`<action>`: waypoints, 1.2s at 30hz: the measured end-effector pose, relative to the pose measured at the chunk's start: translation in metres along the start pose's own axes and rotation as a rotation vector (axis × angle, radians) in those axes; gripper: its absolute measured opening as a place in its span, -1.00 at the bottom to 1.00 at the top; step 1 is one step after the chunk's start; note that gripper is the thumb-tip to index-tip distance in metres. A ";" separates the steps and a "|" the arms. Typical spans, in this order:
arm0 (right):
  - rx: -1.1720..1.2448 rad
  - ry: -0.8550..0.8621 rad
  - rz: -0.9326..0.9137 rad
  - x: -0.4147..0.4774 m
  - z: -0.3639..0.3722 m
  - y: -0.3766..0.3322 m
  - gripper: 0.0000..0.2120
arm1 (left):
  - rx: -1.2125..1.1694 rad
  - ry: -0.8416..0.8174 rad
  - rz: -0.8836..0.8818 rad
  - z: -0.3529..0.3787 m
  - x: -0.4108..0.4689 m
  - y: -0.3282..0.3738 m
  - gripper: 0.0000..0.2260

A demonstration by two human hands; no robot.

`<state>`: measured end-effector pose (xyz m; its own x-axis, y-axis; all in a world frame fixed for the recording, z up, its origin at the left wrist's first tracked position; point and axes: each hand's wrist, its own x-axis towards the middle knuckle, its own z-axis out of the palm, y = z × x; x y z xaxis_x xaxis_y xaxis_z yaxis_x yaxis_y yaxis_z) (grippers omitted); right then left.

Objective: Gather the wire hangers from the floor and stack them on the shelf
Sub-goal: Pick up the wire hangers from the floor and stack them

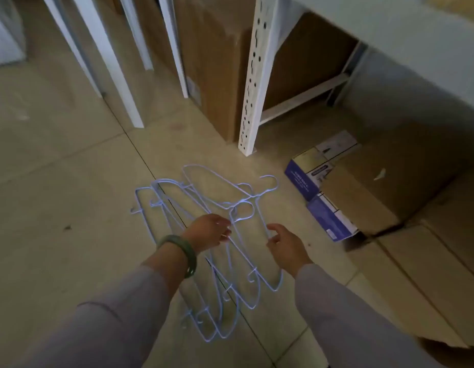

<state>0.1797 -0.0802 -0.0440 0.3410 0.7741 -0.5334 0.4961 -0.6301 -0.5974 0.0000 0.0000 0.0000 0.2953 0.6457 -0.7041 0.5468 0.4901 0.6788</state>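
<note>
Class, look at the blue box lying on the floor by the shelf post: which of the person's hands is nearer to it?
Right. The right hand hovers over the hangers, closer to the blue box; the left hand is farther, across the pile.

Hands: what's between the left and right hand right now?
Head view: pale blue wire hangers on the floor tiles cross the gap between the left hand and right hand; one hook loop sits just above it.

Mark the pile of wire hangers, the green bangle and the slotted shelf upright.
wire hangers (204,197): head view, on a wire in the pile on the floor.
green bangle (189,257): head view, on its band at the left wrist.
slotted shelf upright (253,83): head view, on its perforated face.
</note>
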 end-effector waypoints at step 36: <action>-0.006 -0.114 -0.170 0.009 0.070 0.004 -0.89 | -0.780 0.145 0.291 -0.059 -0.001 -0.010 -0.78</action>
<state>0.1291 -0.0802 -0.0934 0.1595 0.8569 -0.4902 0.5438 -0.4907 -0.6808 -0.0518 0.0295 0.0061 0.2081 0.8513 -0.4817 -0.2485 0.5223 0.8157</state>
